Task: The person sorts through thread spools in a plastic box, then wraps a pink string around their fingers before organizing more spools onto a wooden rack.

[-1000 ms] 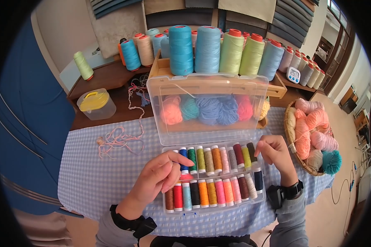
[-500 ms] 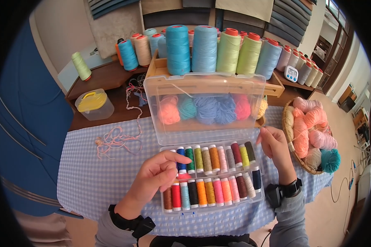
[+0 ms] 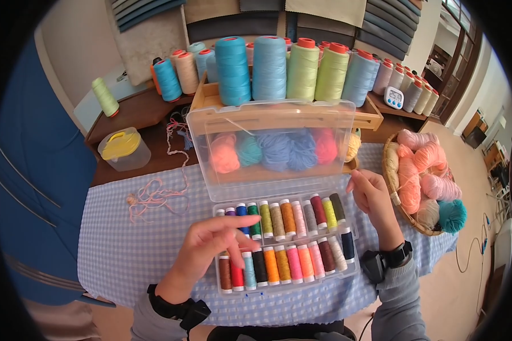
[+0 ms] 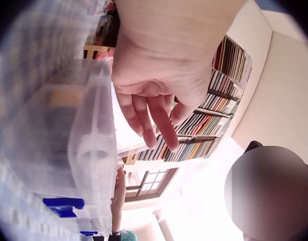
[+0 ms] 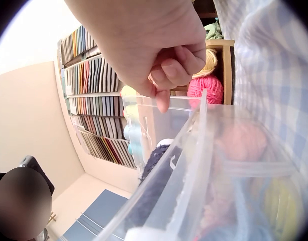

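Observation:
A clear plastic box holds two rows of thread spools (image 3: 294, 265) in many colours, its lid (image 3: 273, 184) standing raised at the back. My left hand (image 3: 202, 241) hovers over the box's left end, fingers loosely extended above the red and blue spools. In the left wrist view its fingers hang relaxed with nothing between them. Beside the box's back right corner, my right hand (image 3: 372, 196) is raised near a dark green spool (image 3: 337, 208). Its fingers (image 5: 171, 73) are curled in, the index and thumb tips close together, with no object showing between them.
Behind the lid stand a wooden rack (image 3: 207, 96) with yarn balls and large thread cones (image 3: 233, 71). A basket of yarn skeins (image 3: 421, 182) sits at the right. Loose pink yarn (image 3: 159, 196) and a yellow-lidded tub (image 3: 124, 150) are on the left.
My right hand has lifted up and away from the dark green spool. My left hand's fingers have spread apart slightly over the box. The head view has shifted a little.

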Motion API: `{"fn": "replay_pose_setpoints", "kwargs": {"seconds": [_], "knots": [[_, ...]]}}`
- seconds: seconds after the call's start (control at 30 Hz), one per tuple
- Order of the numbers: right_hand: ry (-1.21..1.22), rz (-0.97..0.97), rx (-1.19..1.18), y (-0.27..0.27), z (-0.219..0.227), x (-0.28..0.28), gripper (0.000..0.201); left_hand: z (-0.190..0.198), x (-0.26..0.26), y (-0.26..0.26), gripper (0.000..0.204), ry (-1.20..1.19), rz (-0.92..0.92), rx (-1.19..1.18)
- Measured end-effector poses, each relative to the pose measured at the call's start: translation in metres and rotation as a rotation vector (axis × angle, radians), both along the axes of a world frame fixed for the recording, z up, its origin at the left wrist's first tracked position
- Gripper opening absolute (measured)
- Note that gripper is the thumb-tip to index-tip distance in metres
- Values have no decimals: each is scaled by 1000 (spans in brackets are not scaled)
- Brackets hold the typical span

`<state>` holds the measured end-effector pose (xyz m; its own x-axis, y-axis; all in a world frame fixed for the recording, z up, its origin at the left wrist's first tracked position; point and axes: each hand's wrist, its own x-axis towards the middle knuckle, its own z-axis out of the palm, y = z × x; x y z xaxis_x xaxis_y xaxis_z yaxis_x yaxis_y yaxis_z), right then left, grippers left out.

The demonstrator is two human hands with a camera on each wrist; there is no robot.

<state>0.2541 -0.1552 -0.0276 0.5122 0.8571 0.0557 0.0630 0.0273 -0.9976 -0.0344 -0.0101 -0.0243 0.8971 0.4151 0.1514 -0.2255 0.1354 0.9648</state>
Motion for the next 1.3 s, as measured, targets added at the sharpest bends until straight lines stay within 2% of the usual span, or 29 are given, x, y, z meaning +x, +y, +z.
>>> {"fn": "replay_pose_setpoints", "kwargs": {"seconds": [0.07, 0.13, 0.3, 0.37, 0.4, 0.47, 0.6, 0.67, 0.77, 0.83, 0.87, 0.93, 1.03, 1.17, 1.23, 1.3], "knots": [[12, -12, -4, 0, -1, 1, 33, -2, 2, 0, 36, -36, 38, 33], [32, -2, 14, 0, -2, 2, 33, -2, 2, -1, 38, -56, 153, 27], [49, -1, 22, 1, -2, 2, 33, -6, 1, -1, 36, -51, 170, 67], [58, -3, 17, 1, -2, 3, 33, -19, 1, 7, 34, -208, 239, 84], [67, 2, 13, 1, -3, 3, 33, -19, 1, 8, 34, -208, 233, 84], [68, -1, 12, 1, -4, 4, 33, -18, 1, 9, 31, -223, 344, -44], [77, 19, 7, 1, -4, 4, 34, -16, 1, 13, 29, -230, 395, -57], [86, 28, 4, 0, -3, 5, 34, -15, 1, 15, 29, -217, 482, -31], [50, 131, -22, -4, 4, 5, 37, -14, 1, 17, 29, -209, 499, -4], [-31, 323, -162, -9, 10, 6, 40, -14, 1, 17, 29, -211, 489, -3], [-31, 323, -162, -10, 13, 6, 40, -14, 1, 17, 29, -214, 481, -2], [-56, 475, -288, -12, 18, 7, 42, -14, 1, 18, 29, -217, 475, -3], [-89, 523, -381, -12, 18, 6, 41, -15, 1, 19, 29, -224, 472, -20], [-92, 577, -352, -14, 17, 9, 38, -16, 1, 20, 28, -218, 512, -49], [-138, 624, -412, -15, 21, 7, 37, -17, 0, 22, 28, -216, 522, -54], [-143, 603, -418, -16, 26, 5, 36, -18, 0, 23, 29, -214, 531, -59]]}}
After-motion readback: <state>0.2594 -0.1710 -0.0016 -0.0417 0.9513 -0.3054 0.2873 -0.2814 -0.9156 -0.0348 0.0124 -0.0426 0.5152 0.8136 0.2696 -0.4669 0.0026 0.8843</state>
